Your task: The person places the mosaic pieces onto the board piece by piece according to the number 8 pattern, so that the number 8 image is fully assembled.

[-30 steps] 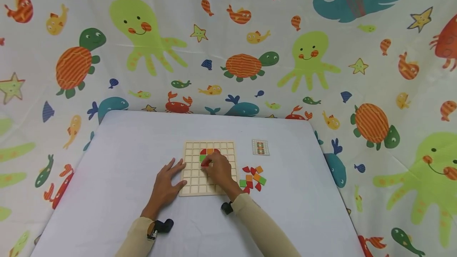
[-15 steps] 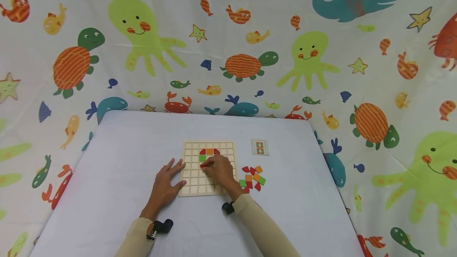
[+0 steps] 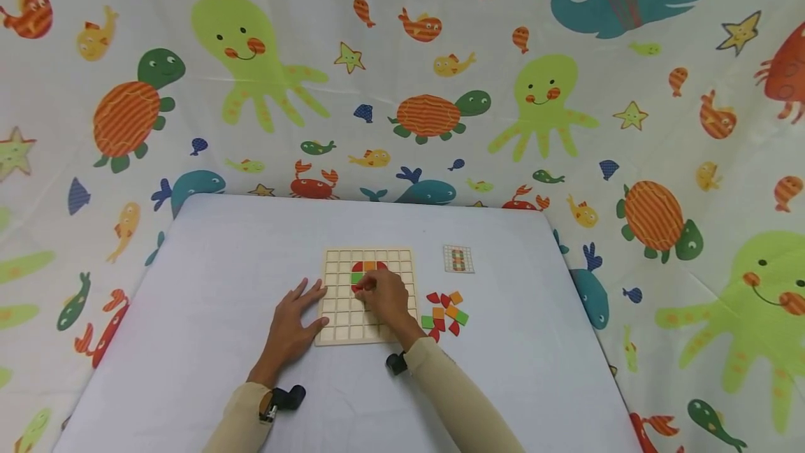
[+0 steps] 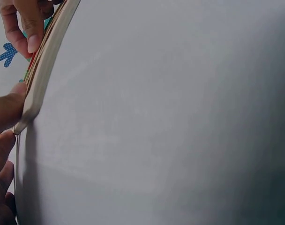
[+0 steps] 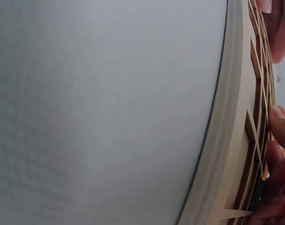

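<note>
- We see a white-covered desk (image 3: 251,250) and, behind it, a pale cloth (image 3: 402,44) printed with octopuses, turtles, whales and fish
- We have a pale wooden board (image 3: 336,319), divided into square cells, lying flat on the desk; near its top an orange piece (image 3: 370,266) sits between two red quarter-rounds (image 3: 357,268), with a green piece (image 3: 357,278) below
- Loose pieces (image 3: 438,314) lie right of it, a small patterned card (image 3: 458,259) beyond them
- The left hand (image 3: 292,324), fingers spread, touches the board's left edge; the right hand (image 3: 386,299) pinches a red piece (image 3: 356,289) just under the green one
- That hand hides some cells from us, and both wrist views crop the hands
</note>
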The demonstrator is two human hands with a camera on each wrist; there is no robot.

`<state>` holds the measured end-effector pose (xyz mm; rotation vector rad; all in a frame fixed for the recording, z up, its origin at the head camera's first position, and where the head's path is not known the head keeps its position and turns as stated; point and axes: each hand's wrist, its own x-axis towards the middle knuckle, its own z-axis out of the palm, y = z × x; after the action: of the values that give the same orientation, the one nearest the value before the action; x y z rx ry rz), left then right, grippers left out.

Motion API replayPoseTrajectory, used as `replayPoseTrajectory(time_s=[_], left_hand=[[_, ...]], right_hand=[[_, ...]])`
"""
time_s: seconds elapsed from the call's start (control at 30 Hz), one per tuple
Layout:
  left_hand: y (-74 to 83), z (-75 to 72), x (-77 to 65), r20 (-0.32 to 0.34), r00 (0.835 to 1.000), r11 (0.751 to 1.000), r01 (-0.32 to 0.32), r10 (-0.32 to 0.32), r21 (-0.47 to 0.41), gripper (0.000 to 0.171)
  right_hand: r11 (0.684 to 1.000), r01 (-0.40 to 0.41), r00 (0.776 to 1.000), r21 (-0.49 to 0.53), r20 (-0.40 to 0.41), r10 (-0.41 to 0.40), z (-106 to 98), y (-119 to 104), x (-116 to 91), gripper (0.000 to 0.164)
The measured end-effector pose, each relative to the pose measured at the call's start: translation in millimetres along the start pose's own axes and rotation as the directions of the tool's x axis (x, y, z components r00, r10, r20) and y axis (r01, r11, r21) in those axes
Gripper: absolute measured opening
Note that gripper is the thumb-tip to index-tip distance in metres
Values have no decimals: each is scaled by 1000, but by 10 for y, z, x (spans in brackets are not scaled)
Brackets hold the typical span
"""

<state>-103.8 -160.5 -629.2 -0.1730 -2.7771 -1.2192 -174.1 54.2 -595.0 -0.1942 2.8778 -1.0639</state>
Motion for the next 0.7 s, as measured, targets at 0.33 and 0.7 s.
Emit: replayPoseTrajectory(time_s=[0.33,0.7], left_hand=[[10,16,10,18,1000,1000,16,-16,4,66],[-8,20,8,20,1000,1000,12,-12,9,65]], right_hand=[[996,-24,999,91,26,22,-213,125,-121,11],[979,-26,996,203,-73,41,-676,723,-278,15]])
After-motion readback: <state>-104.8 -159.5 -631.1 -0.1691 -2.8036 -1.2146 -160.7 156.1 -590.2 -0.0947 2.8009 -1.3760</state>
